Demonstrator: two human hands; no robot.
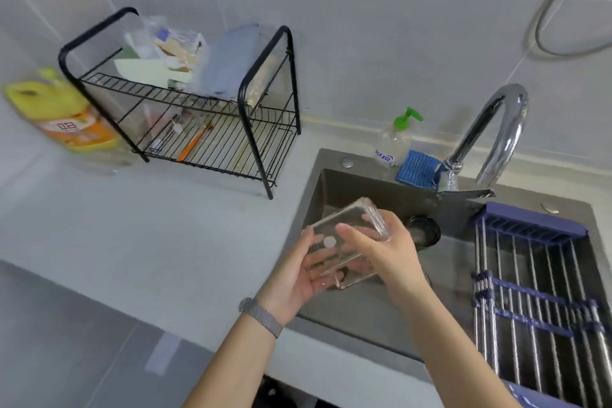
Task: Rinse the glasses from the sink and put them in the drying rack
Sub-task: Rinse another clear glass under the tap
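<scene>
Holding clear square glass [344, 238] over dark sink [318, 189], both hands on it. Left hand [304, 278] cups glass from below, fingers curled round lower side. Right hand [381, 245] grips top, thumb and fingers wrapped over rim end. Glass tilted, lying sideways between palms. Black drying rack [185, 103] on counter, well left beyond left hand. Faucet [490, 139] beyond right hand.

From my remote seat I see a yellow detergent bottle [63, 113] left of the rack, a green-pump soap bottle [395, 139] beside a blue sponge [418, 169] behind the basin, and a chrome faucet [490, 139].
</scene>
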